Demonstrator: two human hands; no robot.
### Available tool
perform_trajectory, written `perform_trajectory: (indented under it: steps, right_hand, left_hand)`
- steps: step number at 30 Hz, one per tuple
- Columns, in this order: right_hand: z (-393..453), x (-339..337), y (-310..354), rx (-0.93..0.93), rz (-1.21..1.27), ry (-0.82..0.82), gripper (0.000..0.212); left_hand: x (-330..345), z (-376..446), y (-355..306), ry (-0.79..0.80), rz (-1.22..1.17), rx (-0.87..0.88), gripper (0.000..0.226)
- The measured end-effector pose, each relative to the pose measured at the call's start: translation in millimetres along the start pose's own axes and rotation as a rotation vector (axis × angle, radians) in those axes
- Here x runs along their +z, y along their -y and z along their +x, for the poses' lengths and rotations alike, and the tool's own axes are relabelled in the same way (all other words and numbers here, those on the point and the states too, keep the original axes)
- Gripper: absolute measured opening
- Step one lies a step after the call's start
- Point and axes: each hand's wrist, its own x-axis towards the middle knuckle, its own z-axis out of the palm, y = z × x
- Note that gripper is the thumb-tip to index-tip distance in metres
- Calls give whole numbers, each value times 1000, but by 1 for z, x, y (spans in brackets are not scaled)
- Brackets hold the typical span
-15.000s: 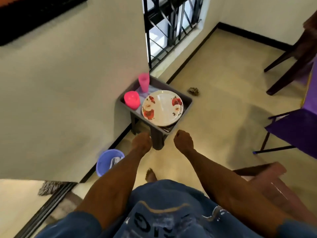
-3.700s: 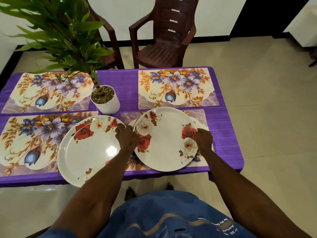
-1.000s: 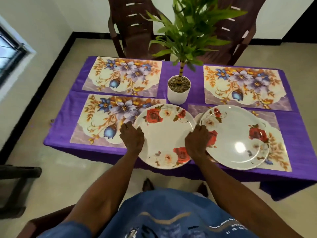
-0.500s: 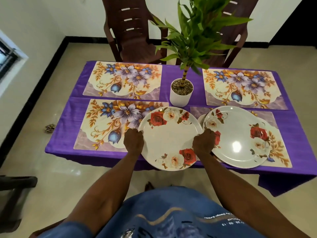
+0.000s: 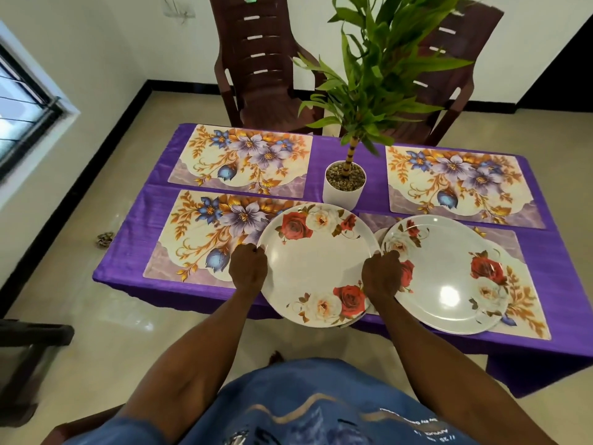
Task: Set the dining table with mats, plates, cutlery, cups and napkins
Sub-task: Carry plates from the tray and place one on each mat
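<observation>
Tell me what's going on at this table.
A person is setting the table. Both hands, left and right, grip a rose plate by its rims, over the near edge between the two near mats. Another plate already lies on the near right mat. The near left mat and both far mats hold no plates. A potted plant stands mid-table.

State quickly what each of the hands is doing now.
Left hand: gripping the plate's left rim.
Right hand: gripping the same plate's right rim.
</observation>
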Motion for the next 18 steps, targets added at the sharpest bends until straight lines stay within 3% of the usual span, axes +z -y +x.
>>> perform_trajectory:
  steps: [7, 14, 18]
  right_hand:
    - [-5, 8, 23, 6, 174, -3, 40]
    - [-35, 37, 94, -131, 259, 162, 35]
    - [-50, 68, 124, -228, 321, 235, 34]
  left_hand:
    - [-15, 0, -2, -45, -126, -97, 33]
    - [-68, 30, 36, -110, -313, -195, 33]
    - [-99, 67, 70, -202, -307, -216, 37]
